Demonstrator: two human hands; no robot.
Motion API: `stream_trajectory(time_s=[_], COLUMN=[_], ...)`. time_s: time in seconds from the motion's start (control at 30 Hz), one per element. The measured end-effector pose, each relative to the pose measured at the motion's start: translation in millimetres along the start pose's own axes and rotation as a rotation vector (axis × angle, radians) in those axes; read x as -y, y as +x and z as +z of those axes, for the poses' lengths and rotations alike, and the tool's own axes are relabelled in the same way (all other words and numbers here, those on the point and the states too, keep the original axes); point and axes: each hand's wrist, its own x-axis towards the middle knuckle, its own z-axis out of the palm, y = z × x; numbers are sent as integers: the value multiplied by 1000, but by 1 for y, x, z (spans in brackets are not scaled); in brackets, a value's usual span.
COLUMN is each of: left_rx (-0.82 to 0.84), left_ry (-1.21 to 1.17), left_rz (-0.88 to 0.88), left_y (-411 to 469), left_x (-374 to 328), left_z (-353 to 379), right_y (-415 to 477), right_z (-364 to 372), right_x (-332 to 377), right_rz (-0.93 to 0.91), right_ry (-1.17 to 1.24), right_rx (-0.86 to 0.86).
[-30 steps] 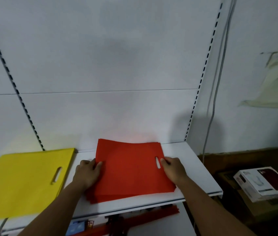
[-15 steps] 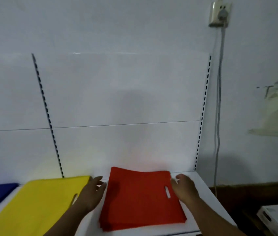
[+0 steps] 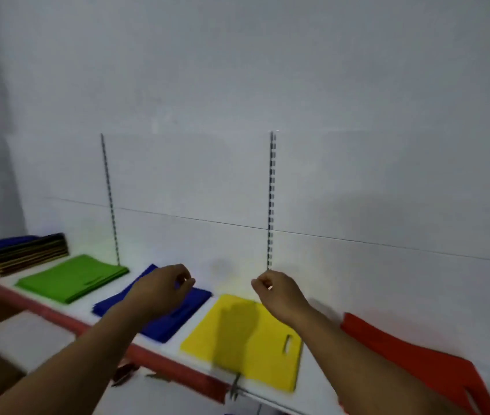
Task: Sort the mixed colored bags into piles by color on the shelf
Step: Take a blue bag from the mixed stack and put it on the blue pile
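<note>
Head view: a person's left hand [image 3: 162,290] and right hand [image 3: 278,295] hover above a white shelf [image 3: 43,308] with a red front edge. Both have their fingers loosely curled, grip nothing and stay clear of the bags. Along the shelf, from the left, lie a mixed stack [image 3: 22,253], then a green pile [image 3: 73,278], a blue pile [image 3: 177,323], a yellow pile [image 3: 246,345] and a red pile [image 3: 411,363] — each apart from the next. The left hand hangs over the blue pile, the right over the yellow pile's far edge.
</note>
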Motion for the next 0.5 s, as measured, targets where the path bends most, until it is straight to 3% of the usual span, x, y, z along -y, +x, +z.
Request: stream_trajectory(time_s=[0.33,0.5], left_rx=[-112,-149], left_ry=[97,63], left_rz=[-415,-608], left_y=[-134,-189], left_x=[292,396], left_z=[-153,-209], right_y=[40,43], right_z=[244,352], right_x=[264,373], right_rz=[-248,-323], right_ry=[69,100], right_rx=[299,376])
